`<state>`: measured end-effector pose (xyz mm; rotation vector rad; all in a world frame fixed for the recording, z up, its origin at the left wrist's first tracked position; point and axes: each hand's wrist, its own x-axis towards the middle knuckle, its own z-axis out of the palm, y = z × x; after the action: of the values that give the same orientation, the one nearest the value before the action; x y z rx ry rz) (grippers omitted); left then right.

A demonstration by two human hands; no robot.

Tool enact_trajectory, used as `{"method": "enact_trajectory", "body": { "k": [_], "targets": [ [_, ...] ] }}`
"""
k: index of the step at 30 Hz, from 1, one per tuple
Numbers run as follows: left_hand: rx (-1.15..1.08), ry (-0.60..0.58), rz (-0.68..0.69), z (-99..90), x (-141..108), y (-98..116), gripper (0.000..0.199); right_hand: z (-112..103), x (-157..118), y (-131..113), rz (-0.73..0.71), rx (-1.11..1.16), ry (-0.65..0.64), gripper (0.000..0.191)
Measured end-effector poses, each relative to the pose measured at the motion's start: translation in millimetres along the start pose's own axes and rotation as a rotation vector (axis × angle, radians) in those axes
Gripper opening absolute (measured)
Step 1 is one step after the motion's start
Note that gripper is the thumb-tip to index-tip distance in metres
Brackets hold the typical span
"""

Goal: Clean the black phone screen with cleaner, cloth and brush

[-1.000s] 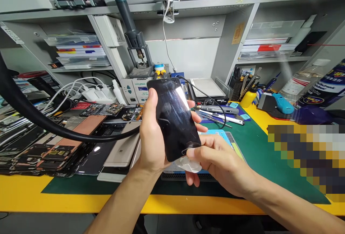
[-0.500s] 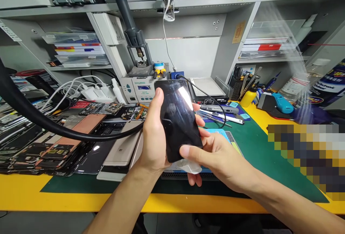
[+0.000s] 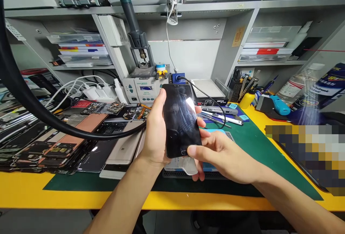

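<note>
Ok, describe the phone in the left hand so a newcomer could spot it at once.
Find the green mat on the yellow bench. Over it, the left hand holds the phone, with the right hand at its lower corner. Unlike the gold phone back lying to its left, it is held up, with its black screen in view.

Bright light across the table (image 3: 172,200), dimness beneath; white glare on the phone (image 3: 176,119); shelf (image 3: 205,7) stretched towards the edges; coarse pixels lower right.
</note>
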<state>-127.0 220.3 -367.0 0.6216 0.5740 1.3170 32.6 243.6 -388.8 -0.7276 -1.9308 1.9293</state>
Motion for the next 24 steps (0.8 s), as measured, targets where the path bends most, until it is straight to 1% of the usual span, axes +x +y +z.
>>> {"method": "enact_trajectory", "body": {
  "k": [3,6,7,8,9,10,13,14,15,16,17,18,20,22,24],
  "targets": [
    [0.022,0.015,0.040,-2.3,1,1,0.073,-15,-6,-2,-0.040,-0.125,0.020,0.043],
    [0.027,0.038,0.094,-1.0,2,3,0.071,-42,-17,-7,-0.031,-0.197,-0.015,0.034],
    [0.036,0.056,0.114,0.2,3,3,0.071,-53,-22,-9,-0.022,-0.221,-0.013,0.033],
    [0.048,0.075,0.132,1.4,3,3,0.070,-63,-26,-12,-0.036,-0.232,0.026,0.032],
    [0.063,0.095,0.145,2.7,3,3,0.070,-73,-30,-14,-0.064,-0.232,0.093,0.031],
    [0.079,0.111,0.148,3.9,3,2,0.069,-82,-34,-17,-0.111,-0.222,0.201,0.031],
    [0.120,0.150,0.135,6.1,4,0,0.065,-103,-39,-20,-0.257,-0.268,0.642,0.030],
    [0.131,0.168,0.129,6.4,5,-1,0.063,-108,-40,-20,-0.269,-0.341,0.770,0.031],
    [0.138,0.188,0.117,6.7,5,-1,0.062,-113,-40,-19,-0.253,-0.435,0.857,0.033],
    [0.140,0.208,0.098,6.9,5,-1,0.061,-117,-40,-18,-0.209,-0.536,0.896,0.036],
    [0.138,0.229,0.077,7.0,6,-1,0.061,-121,-40,-16,-0.149,-0.632,0.894,0.037],
    [0.136,0.248,0.052,7.0,6,-1,0.060,-126,-40,-14,-0.091,-0.698,0.864,0.036],
    [0.149,0.286,0.000,6.3,8,-1,0.057,-133,-40,-11,0.002,-0.783,0.814,0.031],
    [0.214,0.311,-0.057,3.5,10,-3,0.051,-140,-40,-8,0.057,-0.844,0.843,0.033],
    [0.347,0.360,-0.080,-2.0,13,-6,0.045,-145,-38,-4,0.094,-0.908,0.898,0.035]
  ]
}}
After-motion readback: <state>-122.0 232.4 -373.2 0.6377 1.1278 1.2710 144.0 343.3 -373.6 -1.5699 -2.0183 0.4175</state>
